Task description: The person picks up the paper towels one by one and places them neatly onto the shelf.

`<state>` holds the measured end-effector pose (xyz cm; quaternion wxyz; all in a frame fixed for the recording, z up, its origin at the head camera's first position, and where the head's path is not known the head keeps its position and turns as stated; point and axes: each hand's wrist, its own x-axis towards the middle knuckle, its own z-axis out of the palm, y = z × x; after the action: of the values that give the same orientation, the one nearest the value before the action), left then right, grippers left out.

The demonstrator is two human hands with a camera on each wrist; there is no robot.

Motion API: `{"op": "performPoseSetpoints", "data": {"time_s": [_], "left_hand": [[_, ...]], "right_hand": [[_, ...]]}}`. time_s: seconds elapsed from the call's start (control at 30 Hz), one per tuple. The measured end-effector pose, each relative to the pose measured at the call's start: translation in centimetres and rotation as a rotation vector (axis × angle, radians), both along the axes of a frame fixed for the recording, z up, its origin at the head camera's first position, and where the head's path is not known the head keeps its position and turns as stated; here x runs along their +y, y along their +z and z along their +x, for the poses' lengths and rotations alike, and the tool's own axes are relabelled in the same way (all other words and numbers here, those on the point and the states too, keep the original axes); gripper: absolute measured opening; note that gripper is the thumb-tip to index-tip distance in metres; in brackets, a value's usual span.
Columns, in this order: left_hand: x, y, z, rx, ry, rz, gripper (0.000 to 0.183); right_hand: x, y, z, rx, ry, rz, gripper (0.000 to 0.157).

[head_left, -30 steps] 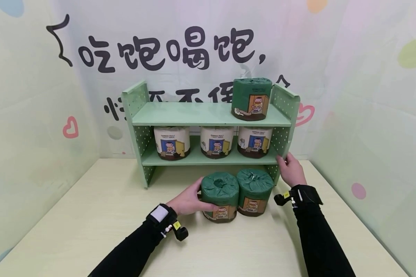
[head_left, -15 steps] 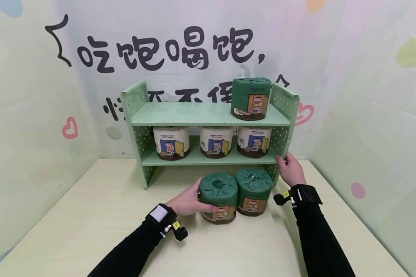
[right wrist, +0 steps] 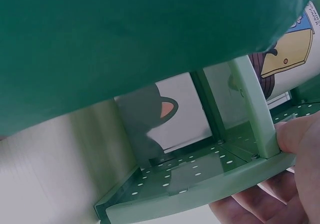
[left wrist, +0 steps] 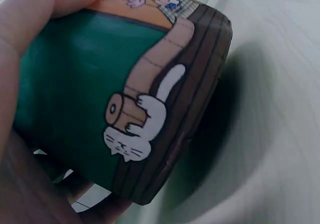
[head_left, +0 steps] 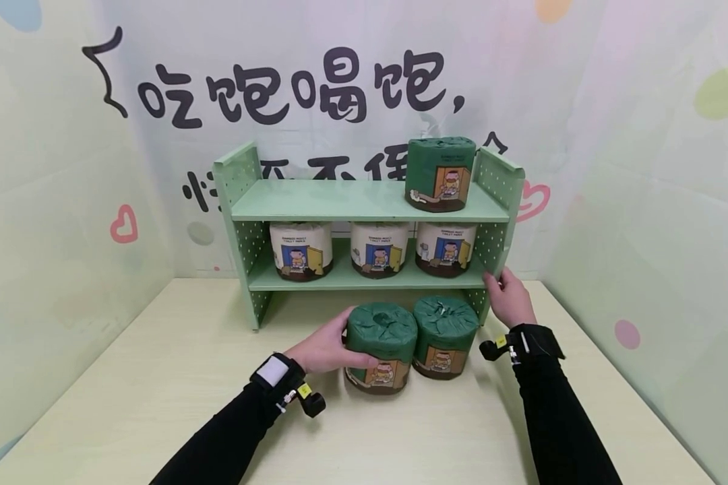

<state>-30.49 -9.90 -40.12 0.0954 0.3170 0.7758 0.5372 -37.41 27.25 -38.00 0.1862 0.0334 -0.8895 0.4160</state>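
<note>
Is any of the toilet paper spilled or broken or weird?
Nothing looks spilled or toppled. One tiny odd spot: the right green roll on the table has a pale speck in its crumpled top, unlike the held roll in the left hand. Maybe a little tear, maybe shine; I can't tell.

Pale wood-look table (head_left: 364, 441), mint-green two-tier shelf (head_left: 364, 217) with hole-punched sides standing on it. Top tier (head_left: 321, 199)'s got one dark-green paper-wrapped cylindrical roll (head_left: 439, 175) at the right; lower tier (head_left: 342, 271) has three white-and-brown wrapped rolls (head_left: 379, 248) in a row. Second green roll (head_left: 444, 337) sits on the table; can't tell if the held green roll (head_left: 382, 337) does.
</note>
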Motion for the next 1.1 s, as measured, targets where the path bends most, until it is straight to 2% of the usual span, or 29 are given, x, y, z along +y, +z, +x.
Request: {"op": "performPoseSetpoints", "data": {"time_s": [0.1, 0.17, 0.23, 0.4, 0.87, 1.1], "left_hand": [[-0.1, 0.6, 0.1, -0.009, 0.004, 0.016, 0.092], [-0.2, 0.2, -0.3, -0.006, 0.010, 0.029, 0.091], [-0.3, 0.5, -0.2, -0.003, 0.013, 0.041, 0.089], [-0.5, 1.2, -0.1, 0.009, -0.009, 0.072, 0.084], [-0.4, 2.8, 0.6, 0.071, -0.042, 0.079, 0.087], [-0.6, 3.7, 0.9, 0.098, -0.032, 0.081, 0.089]], "right_hand": [[-0.1, 0.1, 0.1, -0.004, -0.004, -0.002, 0.045], [-0.1, 0.1, 0.1, -0.006, -0.006, -0.003, 0.045], [-0.1, 0.1, 0.1, -0.005, -0.008, -0.003, 0.045], [-0.1, 0.2, 0.2, -0.002, -0.005, 0.000, 0.045], [-0.1, 0.3, 0.3, -0.004, -0.002, -0.001, 0.044], [-0.1, 0.1, 0.2, 0.000, -0.004, -0.002, 0.043]]}}
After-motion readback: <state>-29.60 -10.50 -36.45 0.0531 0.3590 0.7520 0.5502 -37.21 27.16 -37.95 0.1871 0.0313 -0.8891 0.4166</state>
